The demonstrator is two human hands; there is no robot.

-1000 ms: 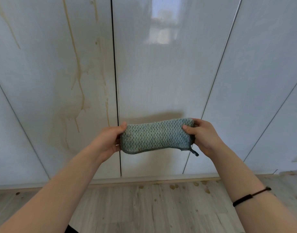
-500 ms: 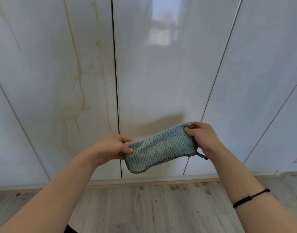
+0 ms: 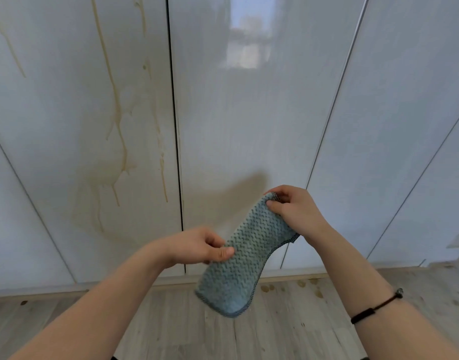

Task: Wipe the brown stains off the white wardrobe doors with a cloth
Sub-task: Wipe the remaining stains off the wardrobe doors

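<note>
Both grips pinch the cloth (image 3: 242,252): right hand (image 3: 294,213) top, left hand (image 3: 199,246) edge. Risk: loose folds smear the brown stains (image 3: 119,141) wider.

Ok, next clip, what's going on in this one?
A person stands facing white wardrobe doors, holding a blue-grey textured cloth in both hands. The right hand pinches its upper end, the left hand grips its side, and the lower end hangs free. The cloth is off the doors. Brown drip stains run down the door left of the dark gap, and brown spots mark the wooden floor. No wiping is under way at this moment.
</note>
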